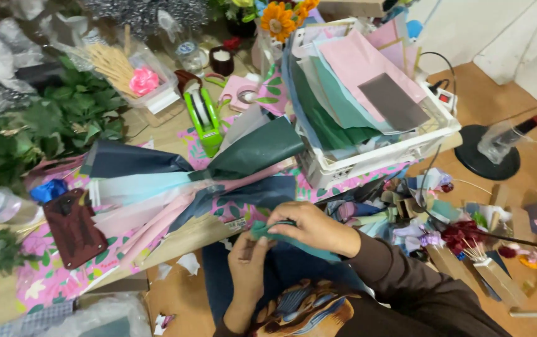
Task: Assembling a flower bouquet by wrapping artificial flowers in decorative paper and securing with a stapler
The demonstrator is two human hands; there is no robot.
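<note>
- The right hand (pixel 309 228) pinched a teal paper strip (pixel 293 240) from above, grip closed on it, just over the bench's near edge.
- The left hand (pixel 248 256) closed its fingers on the strip's left end.
- The bench (pixel 175 293) was crowded: a flower-print sheet (pixel 50 281), fanned coloured papers (pixel 156 187), a green tape dispenser (pixel 205 115).
- A white crate (pixel 368 159) held paper sheets.
- Artificial leaves (pixel 62 118) lay at left; a black lamp base (pixel 487 156) stood on the wooden floor.

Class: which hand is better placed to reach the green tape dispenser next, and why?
Probably the left hand: it lies on the tape dispenser's side. The right hand grips the teal paper from above.
</note>
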